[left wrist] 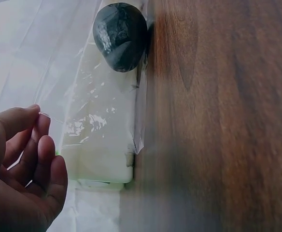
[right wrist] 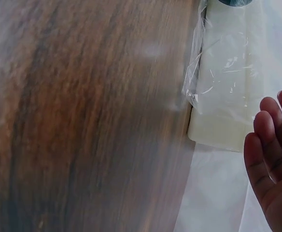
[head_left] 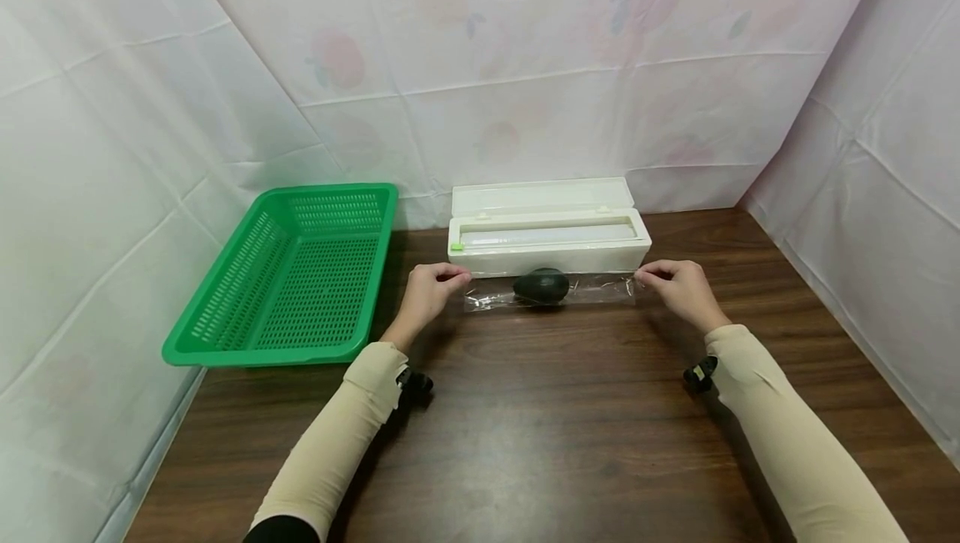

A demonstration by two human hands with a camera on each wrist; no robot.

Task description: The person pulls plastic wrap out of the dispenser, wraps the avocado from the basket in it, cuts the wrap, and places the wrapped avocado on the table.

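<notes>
A dark avocado (head_left: pixel 542 286) lies on the wooden table (head_left: pixel 540 426) right in front of an open white cling film dispenser box (head_left: pixel 547 236). A clear sheet of cling film (head_left: pixel 592 288) stretches out of the box and across the avocado (left wrist: pixel 120 36). My left hand (head_left: pixel 450 274) pinches the film's left edge, my right hand (head_left: pixel 649 274) its right edge. In the left wrist view the film (left wrist: pixel 90 121) meets my thumb tip (left wrist: pixel 35 112). The right wrist view shows fingers (right wrist: pixel 269 154) beside the film (right wrist: pixel 218 72) and the box end (right wrist: pixel 218 130).
A green slotted plastic basket (head_left: pixel 225 334) stands on the table's left side, holding nothing. White floral sheeting (head_left: pixel 525 67) walls in the back and both sides. Bare table stretches from the avocado toward me, between my beige-sleeved forearms.
</notes>
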